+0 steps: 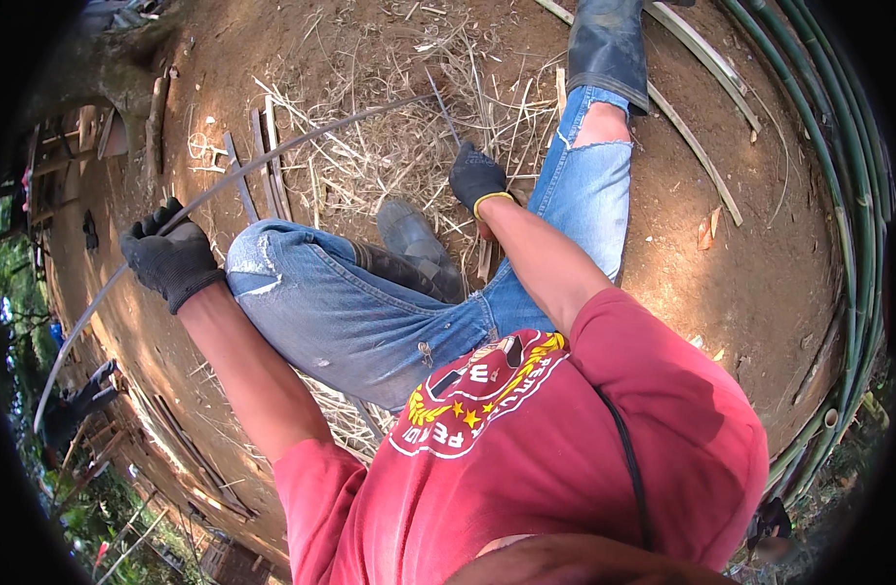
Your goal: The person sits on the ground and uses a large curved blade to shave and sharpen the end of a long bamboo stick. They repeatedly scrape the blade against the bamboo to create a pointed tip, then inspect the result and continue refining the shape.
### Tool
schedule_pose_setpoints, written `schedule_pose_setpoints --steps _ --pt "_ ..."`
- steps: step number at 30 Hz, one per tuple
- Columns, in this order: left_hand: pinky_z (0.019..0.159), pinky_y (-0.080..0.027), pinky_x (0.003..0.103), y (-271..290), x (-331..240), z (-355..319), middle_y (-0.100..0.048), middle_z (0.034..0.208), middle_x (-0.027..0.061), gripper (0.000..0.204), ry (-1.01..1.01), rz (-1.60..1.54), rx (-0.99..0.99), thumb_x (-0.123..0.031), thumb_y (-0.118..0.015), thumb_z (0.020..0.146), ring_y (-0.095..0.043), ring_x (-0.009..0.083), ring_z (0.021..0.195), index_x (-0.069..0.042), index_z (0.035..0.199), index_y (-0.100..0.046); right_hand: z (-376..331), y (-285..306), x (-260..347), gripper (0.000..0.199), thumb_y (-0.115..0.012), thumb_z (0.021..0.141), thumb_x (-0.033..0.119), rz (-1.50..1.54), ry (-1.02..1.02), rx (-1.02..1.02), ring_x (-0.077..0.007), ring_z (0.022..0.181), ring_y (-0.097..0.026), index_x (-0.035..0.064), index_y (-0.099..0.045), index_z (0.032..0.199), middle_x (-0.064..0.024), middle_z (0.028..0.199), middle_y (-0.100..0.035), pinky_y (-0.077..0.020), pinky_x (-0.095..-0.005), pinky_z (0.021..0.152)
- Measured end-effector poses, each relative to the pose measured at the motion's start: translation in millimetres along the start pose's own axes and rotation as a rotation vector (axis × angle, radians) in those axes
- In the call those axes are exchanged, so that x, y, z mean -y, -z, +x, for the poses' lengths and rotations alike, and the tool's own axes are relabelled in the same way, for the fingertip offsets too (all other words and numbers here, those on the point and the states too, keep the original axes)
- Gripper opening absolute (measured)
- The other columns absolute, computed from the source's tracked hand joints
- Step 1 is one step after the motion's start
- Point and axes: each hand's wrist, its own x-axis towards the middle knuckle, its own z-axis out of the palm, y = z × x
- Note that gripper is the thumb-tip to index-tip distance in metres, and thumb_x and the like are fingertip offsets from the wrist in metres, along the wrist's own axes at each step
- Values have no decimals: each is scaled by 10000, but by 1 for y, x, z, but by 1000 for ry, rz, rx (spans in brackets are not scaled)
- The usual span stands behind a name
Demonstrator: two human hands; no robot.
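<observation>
My left hand (175, 258), in a dark work glove, is closed around a long, thin bamboo strip (277, 156). The strip bows from the lower left, through the glove, to the middle of the litter ahead of me. My right hand (478, 177), in a dark glove with a yellow cuff, is wrapped round the handle of a knife (444, 112). Its narrow blade points away from me and meets or crosses the strip near its far end; whether they touch I cannot tell. The glove hides the handle.
Pale shavings (370, 146) cover the ground between my legs, around my boot (414, 244). Flat slats (272, 161) lie left of them. Split strips (697, 146) rest on the soil at right, beside a bundle of green bamboo poles (853, 195). A log (158, 122) lies far left.
</observation>
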Motion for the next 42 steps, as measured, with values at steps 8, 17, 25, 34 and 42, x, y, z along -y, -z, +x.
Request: schedule_pose_setpoints --steps 8,17,25,34,42 --pt "881 -536 587 19 9 31 -485 911 179 234 73 -22 -27 -205 -425 923 -579 334 804 -18 1063 -420 1 8 -1 427 -425 960 313 320 -48 47 -423 1079 -629 -13 -534 1215 -297 1146 -641 -472 -497 956" --pt "859 -550 481 65 25 85 -426 920 116 168 16 175 95 -167 -405 966 -550 287 821 -19 1045 -396 -14 22 16 427 -388 969 190 24 120 -127 -404 909 -701 -44 -482 1314 -240 1040 -701 -558 -502 767" --pt "839 -568 494 35 18 54 -461 942 144 269 70 -42 66 -294 -479 980 -557 292 849 -41 1024 -398 -5 14 4 522 -402 952 250 220 -44 202 -405 1174 -598 -53 -429 1376 -303 1278 -583 -460 -466 1012" --pt "831 -596 452 1 -4 23 -547 694 98 568 -150 -149 -76 -635 -585 892 -586 276 647 -72 844 -521 -15 26 6 483 -397 979 360 179 -74 108 -421 1139 -603 -21 -517 1251 -289 1189 -628 -458 -482 995" --pt "642 -521 376 -32 -18 24 -395 448 4 588 20 -245 286 -652 -612 822 -484 187 475 -109 612 -527 -6 19 -6 466 -387 986 367 180 2 -2 -417 1071 -634 -11 -571 1188 -285 1148 -644 -485 -499 943"
